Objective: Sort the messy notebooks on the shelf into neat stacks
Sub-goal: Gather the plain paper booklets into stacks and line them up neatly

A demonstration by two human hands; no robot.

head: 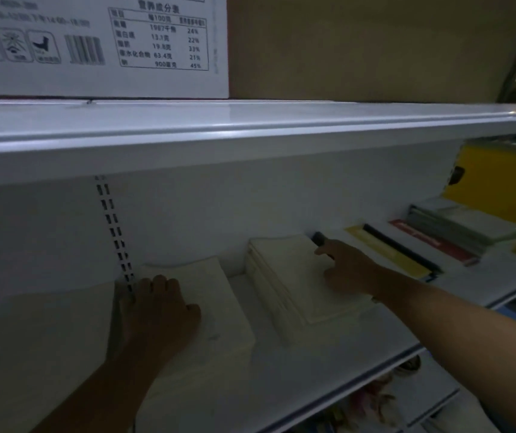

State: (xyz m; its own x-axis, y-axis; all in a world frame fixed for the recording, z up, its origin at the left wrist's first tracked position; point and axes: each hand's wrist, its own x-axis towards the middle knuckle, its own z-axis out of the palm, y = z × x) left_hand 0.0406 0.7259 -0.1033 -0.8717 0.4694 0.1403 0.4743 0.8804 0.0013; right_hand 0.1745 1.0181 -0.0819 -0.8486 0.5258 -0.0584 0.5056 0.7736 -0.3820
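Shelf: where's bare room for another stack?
Widest bare shelf lies left of the left cream stack; a narrow gap separates it from the middle cream stack. Rightward, the yellow notebook and red notebook crowd together.

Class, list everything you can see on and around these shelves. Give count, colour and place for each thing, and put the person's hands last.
printed carton: one, white, top shelf, left
cardboard box: one, brown, top shelf, right of the carton
shelf board: one, white, above the notebooks
slotted strip: one, dark slots, back panel
left white stack: one, white, lower shelf, left
middle white stack: one, white, to its right
dark object: one, black, by the right fingertips, unclear what it is
yellow notebook: one, black spine, further right
red-edged notebook: one, beside it
grey stack: one, far right
left hand: on left white stack, fingers bent over its edge
right hand: on middle white stack
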